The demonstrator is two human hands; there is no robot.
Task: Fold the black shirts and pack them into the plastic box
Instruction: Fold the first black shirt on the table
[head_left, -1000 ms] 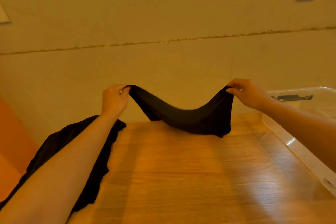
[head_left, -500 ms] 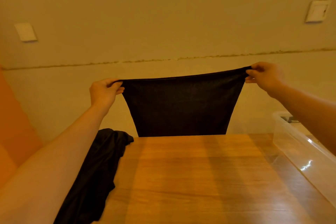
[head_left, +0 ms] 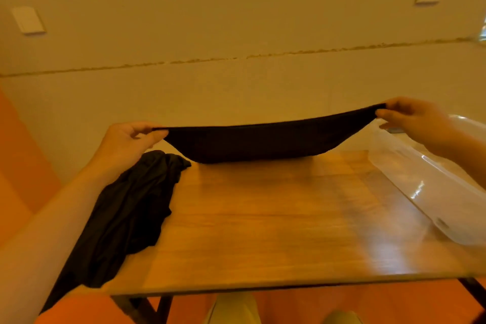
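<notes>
Black shirt (head_left: 259, 143) lower now, hem near table's (head_left: 263, 218) far edge

Single head-worn wide-angle view, looking forward and slightly down from close above the counter (head_left: 263, 218) near edge. Faces the wall (head_left: 236, 8) behind the counter's far edge. Both forearms enter from the bottom corners; edges bend.
</notes>
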